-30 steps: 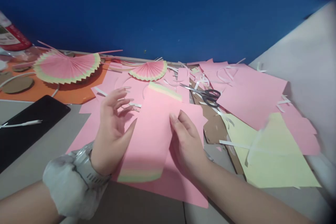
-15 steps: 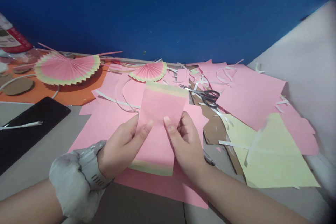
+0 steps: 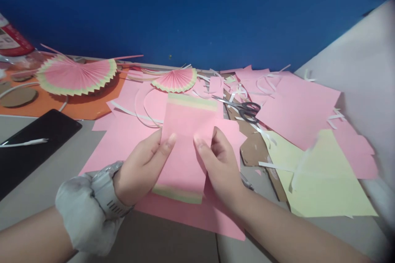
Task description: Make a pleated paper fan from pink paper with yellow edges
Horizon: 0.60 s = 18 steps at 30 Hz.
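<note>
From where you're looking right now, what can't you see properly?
All in the head view:
Back of the banded pink paper: it faces away from the camera.
Fingertips, thumbs aside, of the left hand and right hand: behind the paper and hands.
Small grey object: partly covered by the right forearm.
Black device: cut off by the left edge.
Writing on the red label: too blurred.

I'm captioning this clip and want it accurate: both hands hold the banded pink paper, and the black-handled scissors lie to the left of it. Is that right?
Not quite: the head view shows the black-handled scissors lying to the right of the banded pink paper, not the left. The left hand and right hand do both hold the paper.
</note>
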Each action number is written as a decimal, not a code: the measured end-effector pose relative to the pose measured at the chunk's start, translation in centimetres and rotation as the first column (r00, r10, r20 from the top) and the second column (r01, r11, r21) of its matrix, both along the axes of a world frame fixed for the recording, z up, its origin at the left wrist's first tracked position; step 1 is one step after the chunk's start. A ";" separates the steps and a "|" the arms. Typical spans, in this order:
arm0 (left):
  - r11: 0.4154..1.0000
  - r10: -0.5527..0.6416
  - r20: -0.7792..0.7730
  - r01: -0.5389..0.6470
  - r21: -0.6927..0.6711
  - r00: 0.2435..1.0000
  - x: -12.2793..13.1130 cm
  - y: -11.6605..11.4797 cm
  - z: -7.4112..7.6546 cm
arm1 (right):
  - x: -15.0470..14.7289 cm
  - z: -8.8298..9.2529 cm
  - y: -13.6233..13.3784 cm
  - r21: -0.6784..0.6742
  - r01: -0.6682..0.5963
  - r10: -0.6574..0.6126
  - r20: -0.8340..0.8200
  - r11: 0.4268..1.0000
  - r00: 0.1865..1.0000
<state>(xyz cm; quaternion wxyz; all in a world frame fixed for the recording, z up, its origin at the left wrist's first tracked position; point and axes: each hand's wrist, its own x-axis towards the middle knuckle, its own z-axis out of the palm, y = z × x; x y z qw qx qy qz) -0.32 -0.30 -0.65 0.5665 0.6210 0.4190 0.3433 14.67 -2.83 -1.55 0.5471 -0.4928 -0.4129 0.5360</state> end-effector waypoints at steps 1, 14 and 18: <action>1.000 -0.012 0.008 0.012 -0.005 1.000 0.0 -0.1 -0.1 | -0.1 0.1 0.0 0.014 -0.006 0.006 -0.003 1.000 1.000; 0.986 0.139 0.221 -0.154 0.055 0.965 0.3 0.7 0.1 | -0.1 0.6 -0.2 0.034 -0.145 0.138 0.153 0.989 0.978; 0.984 0.176 0.353 -0.174 -0.038 0.919 0.3 0.8 -0.1 | -0.2 0.5 -0.1 -0.031 -0.121 0.125 0.285 0.992 0.950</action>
